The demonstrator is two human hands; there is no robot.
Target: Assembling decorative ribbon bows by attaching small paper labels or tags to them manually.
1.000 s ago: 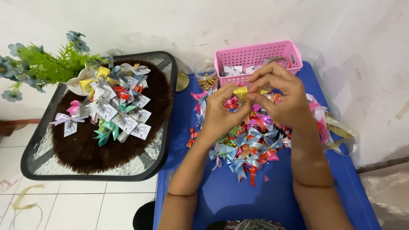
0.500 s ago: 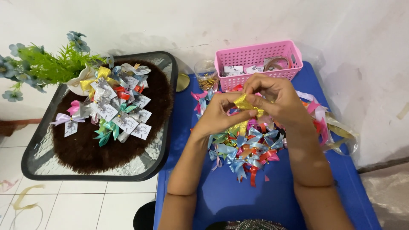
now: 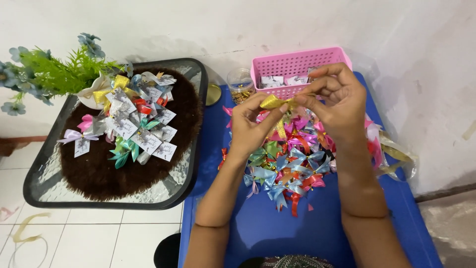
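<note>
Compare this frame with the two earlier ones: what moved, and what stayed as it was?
Both hands, left hand and right hand, rose slightly off the ribbon pile toward the pink basket, and now pinch the gold ribbon bow between fingertips, more opened out than before. The pile, basket, jar and glass table stayed put.

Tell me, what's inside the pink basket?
Inside the pink basket lie small white cards. The right hand covers its right part, and the basket's wall hides anything lower.
</note>
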